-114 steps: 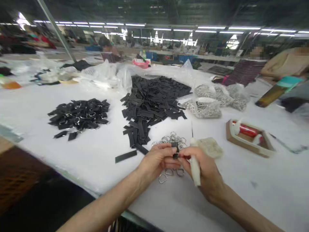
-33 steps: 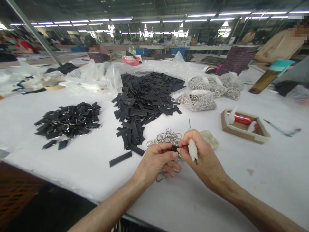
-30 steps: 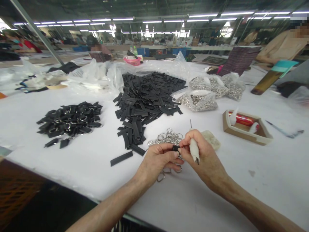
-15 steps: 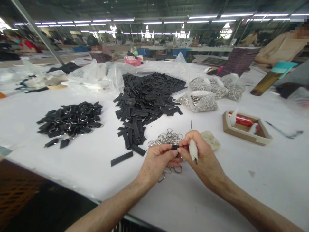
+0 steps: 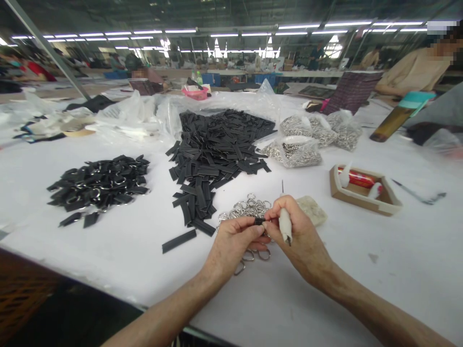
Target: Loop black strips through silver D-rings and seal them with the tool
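Note:
My left hand [image 5: 233, 243] and my right hand [image 5: 300, 236] meet over a small heap of metal rings [image 5: 248, 208], and together they pinch a small folded black strap piece [image 5: 259, 221]. A white-handled brush [image 5: 285, 222] is also tucked in my right hand, its thin tip pointing up. A few loose D-rings [image 5: 253, 255] lie on the white table [image 5: 108, 241] under my hands. A big pile of flat black strips [image 5: 217, 149] lies just beyond. One single strip [image 5: 179, 241] lies to the left of my left hand.
A pile of black pieces with rings [image 5: 99, 185] sits at the left. Clear bags of metal rings [image 5: 307, 140] stand behind. A shallow tray [image 5: 363, 205] with a red tube is at the right, a whitish pad [image 5: 311, 209] beside my right hand. Another person's sleeve [image 5: 412, 72] shows far right.
My hands stay together on the small black piece, with only slight finger shifts. The view has drifted a little; nothing on the table has moved.

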`<state>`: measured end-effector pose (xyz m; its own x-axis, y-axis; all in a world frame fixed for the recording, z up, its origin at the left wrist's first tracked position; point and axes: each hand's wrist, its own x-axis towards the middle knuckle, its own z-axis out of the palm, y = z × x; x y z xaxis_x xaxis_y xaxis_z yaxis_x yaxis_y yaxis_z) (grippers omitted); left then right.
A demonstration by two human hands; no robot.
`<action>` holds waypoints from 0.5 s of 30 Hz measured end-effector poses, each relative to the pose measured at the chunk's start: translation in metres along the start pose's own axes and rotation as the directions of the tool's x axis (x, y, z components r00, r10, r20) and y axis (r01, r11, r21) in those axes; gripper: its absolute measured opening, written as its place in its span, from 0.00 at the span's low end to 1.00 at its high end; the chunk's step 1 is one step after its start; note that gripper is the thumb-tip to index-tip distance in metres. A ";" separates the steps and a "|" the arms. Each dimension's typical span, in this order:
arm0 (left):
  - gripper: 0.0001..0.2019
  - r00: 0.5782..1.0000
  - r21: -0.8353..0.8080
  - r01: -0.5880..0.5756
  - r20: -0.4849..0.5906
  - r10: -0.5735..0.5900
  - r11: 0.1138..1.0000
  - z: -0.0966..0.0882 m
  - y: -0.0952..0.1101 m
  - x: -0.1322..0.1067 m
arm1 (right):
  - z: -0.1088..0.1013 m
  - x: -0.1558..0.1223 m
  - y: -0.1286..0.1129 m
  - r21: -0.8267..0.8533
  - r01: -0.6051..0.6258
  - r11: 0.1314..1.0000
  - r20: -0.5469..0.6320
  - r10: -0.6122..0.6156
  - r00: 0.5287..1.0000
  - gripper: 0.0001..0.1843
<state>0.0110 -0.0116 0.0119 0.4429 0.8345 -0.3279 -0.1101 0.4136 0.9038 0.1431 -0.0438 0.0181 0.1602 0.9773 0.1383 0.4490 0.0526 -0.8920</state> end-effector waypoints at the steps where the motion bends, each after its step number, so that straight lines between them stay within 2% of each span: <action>1: 0.06 1.000 -0.009 0.004 -0.007 -0.004 1.000 0.000 0.000 0.000 | 0.000 0.000 0.000 -0.003 0.000 1.000 0.002 0.000 1.000 0.07; 10: 0.06 0.999 -0.055 0.029 -0.014 -0.030 0.998 -0.004 -0.003 0.004 | -0.001 0.001 -0.001 0.009 0.004 1.000 0.023 -0.004 1.000 0.07; 15: 0.05 0.999 -0.079 0.012 -0.029 -0.014 0.997 -0.008 -0.004 0.004 | -0.016 -0.001 -0.008 -0.072 0.068 0.995 0.005 -0.068 0.998 0.06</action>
<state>0.0063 -0.0066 0.0049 0.4181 0.8388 -0.3486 -0.1747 0.4509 0.8753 0.1535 -0.0486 0.0323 0.1252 0.9724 0.1967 0.5212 0.1042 -0.8470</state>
